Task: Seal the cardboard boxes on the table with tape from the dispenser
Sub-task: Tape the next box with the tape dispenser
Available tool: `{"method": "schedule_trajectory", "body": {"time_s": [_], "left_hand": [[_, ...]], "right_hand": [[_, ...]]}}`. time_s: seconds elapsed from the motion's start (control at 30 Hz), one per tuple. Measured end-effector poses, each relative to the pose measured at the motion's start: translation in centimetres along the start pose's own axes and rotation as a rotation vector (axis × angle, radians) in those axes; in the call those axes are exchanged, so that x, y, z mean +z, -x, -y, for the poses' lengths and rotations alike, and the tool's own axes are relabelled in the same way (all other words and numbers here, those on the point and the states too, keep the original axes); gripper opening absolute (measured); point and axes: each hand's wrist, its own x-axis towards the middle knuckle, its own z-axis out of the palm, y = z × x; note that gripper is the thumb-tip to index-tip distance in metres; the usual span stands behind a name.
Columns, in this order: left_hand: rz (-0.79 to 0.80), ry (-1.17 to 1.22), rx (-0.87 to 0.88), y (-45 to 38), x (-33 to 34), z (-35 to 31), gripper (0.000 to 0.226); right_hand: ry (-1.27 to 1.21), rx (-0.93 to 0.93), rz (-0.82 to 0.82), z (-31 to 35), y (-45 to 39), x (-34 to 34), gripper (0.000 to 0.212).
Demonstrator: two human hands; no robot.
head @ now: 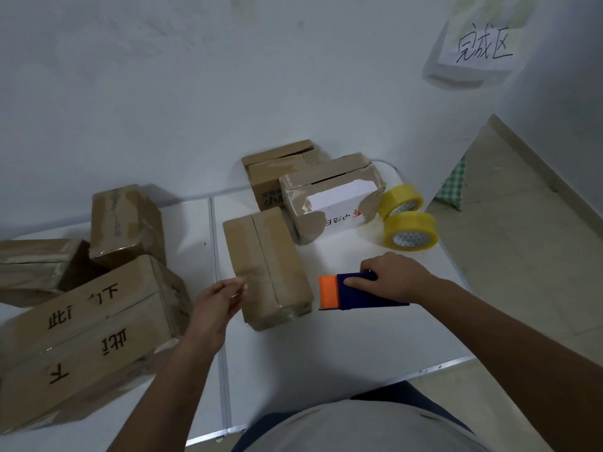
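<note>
A small brown cardboard box (266, 265) lies at the middle of the white table (375, 340), its flaps closed with a seam running lengthwise. My left hand (215, 305) hovers at the box's near left corner, fingers loosely bent and blurred, holding nothing I can make out. To the right of the box, my right hand (396, 278) grips the blue tape dispenser (365, 293), whose orange front plate (328, 291) points at the box. The dispenser rests on the table, a short gap from the box.
Three brown boxes are piled at the left, the nearest a large box (85, 347) with black printing. A white-faced box (329, 199) and a brown box (277, 172) stand at the back. Two yellow tape rolls (406, 226) lie at the right. The table edge drops off near my body.
</note>
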Motion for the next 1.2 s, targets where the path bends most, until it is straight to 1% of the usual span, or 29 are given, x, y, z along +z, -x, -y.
{"method": "schedule_trajectory", "body": {"time_s": [0.1, 0.2, 0.33, 0.43, 0.53, 0.63, 0.83, 1.1, 1.2], "left_hand": [[-0.1, 0.027, 0.016, 0.1, 0.1, 1.7, 0.015], [-0.191, 0.011, 0.075, 0.3, 0.3, 2.8, 0.008], [-0.306, 0.018, 0.108, 0.3, -1.0, 3.0, 0.008], [-0.312, 0.013, 0.121, 0.8, -2.0, 4.0, 0.01], [-0.335, 0.038, 0.069, 1.3, -2.5, 5.3, 0.011], [-0.289, 0.042, 0.025, 1.4, -3.1, 5.6, 0.01], [-0.317, 0.137, 0.038, 1.2, -2.4, 5.6, 0.01], [-0.358, 0.136, 0.044, 1.0, -1.2, 6.7, 0.013], [-0.371, 0.145, 0.032, 1.0, -1.4, 6.9, 0.01]], "right_hand": [[0.049, 0.004, -0.018, 0.1, -0.6, 0.3, 0.066], [0.097, 0.006, -0.029, 0.0, -0.7, 0.8, 0.07], [0.089, -0.008, -0.038, -1.0, -0.5, 1.2, 0.073], [0.089, -0.043, -0.028, -1.9, -0.4, 1.1, 0.075], [0.097, -0.074, -0.01, -1.7, -0.7, 1.2, 0.075], [0.131, -0.086, 0.0, -1.2, -1.2, 1.0, 0.069], [0.22, -0.103, -0.022, -0.2, -2.1, -0.4, 0.063], [0.278, -0.076, -0.026, -0.4, -3.0, -0.5, 0.056], [0.284, -0.082, -0.003, -0.2, -3.4, -0.5, 0.057]]}}
